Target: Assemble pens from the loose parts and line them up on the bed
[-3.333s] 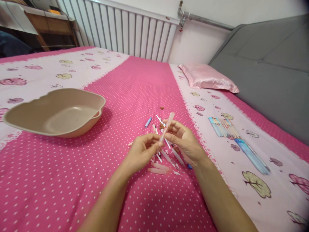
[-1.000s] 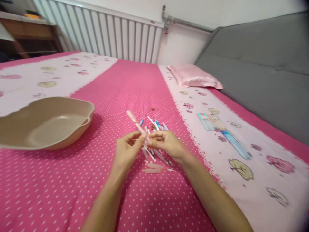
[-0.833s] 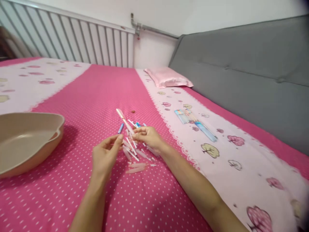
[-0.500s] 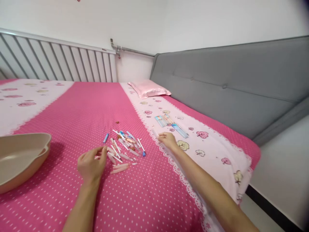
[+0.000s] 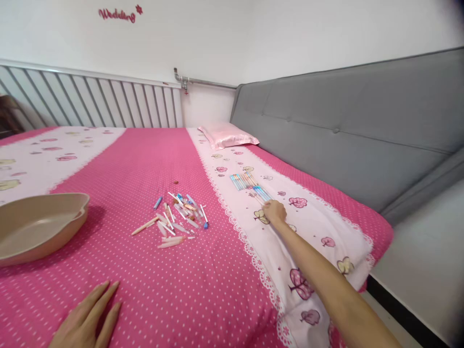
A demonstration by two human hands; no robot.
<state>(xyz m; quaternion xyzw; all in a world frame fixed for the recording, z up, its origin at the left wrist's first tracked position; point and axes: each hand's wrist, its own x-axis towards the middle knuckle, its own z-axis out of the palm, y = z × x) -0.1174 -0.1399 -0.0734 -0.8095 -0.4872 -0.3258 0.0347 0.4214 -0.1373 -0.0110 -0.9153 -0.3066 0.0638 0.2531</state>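
Note:
My right hand (image 5: 274,212) is closed on the near end of a slim pale pink pen (image 5: 258,198), low over the white floral strip of the bedspread. The pen lies alongside several blue pens (image 5: 261,192). Just beyond them, more pens form a neat side-by-side row (image 5: 242,181). My left hand (image 5: 89,316) rests on the pink dotted cloth at lower left, fingers stretched out, holding nothing. Between the hands sits a loose, jumbled pile of pens and caps (image 5: 184,212), mostly white and pink. A tan pen (image 5: 145,225) sticks out at its left side.
A beige basin (image 5: 43,224) stands on the bed at the left. At the far end is a pink pillow (image 5: 228,135), beside a grey padded headboard (image 5: 344,111). A white radiator (image 5: 108,99) and a pipe run along the back wall.
My right hand has moved rightward with the pale pen to the blue pens. My left hand has drawn back from the pile and lies flat near the lower left. The view has shifted slightly.

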